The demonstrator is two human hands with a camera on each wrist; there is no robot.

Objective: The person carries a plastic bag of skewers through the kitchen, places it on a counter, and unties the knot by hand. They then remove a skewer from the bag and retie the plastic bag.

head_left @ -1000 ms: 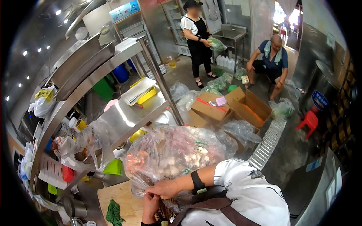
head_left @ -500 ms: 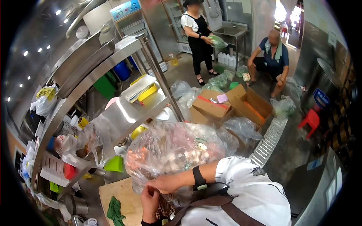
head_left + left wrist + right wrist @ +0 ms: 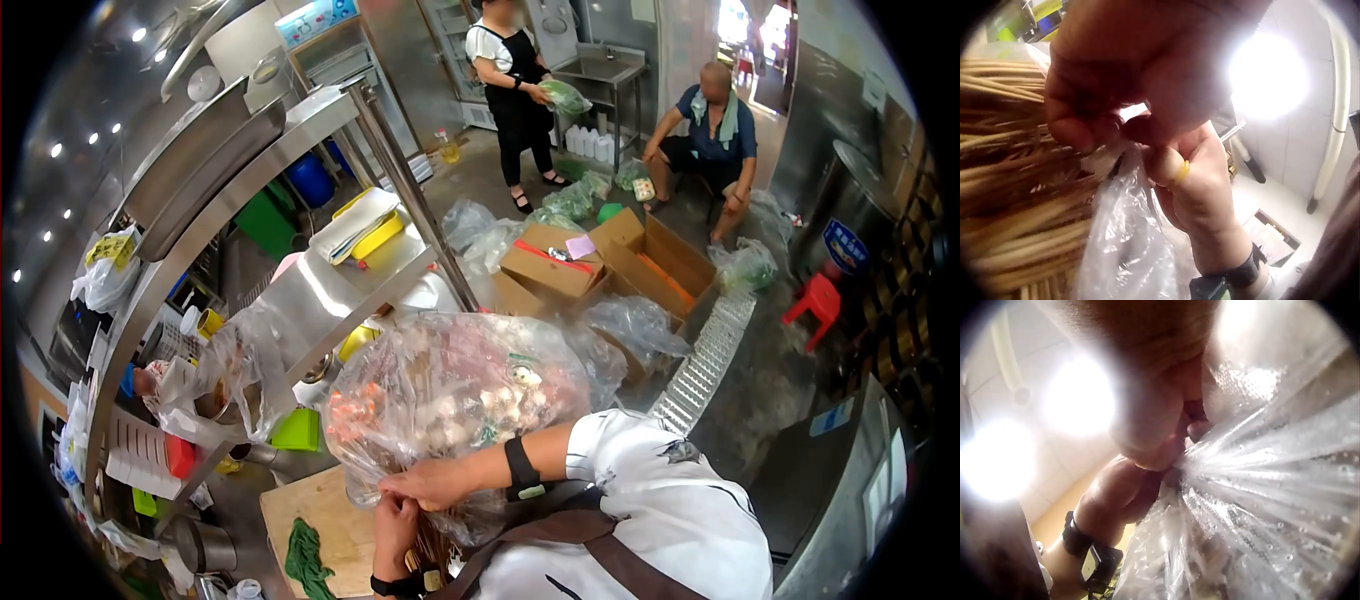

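A large clear plastic bag (image 3: 460,390) packed with pale, pink and orange food lies before me. Its neck is gathered into tight folds, which radiate from the fingers in the right wrist view. My right hand (image 3: 430,484) pinches this gathered plastic, with a thin yellow band (image 3: 1182,172) around one digit. Just below and against it, my left hand (image 3: 396,528) has its fingertips curled onto the same bunched neck. Thin wooden sticks (image 3: 1016,206) lie in a dense bundle beside the left hand. The fingertips partly hide the twisted plastic.
A wooden board (image 3: 340,510) with a green cloth (image 3: 306,562) is at the lower left. A steel shelf (image 3: 360,285) rises on the left. Beyond the bag are cardboard boxes (image 3: 550,262), a standing person (image 3: 515,90) and a seated person (image 3: 712,125).
Both hands stay together at the bag's neck, with small finger shifts and the left wrist turning slightly. The head view shifts a little, and the seated person's head lifts.
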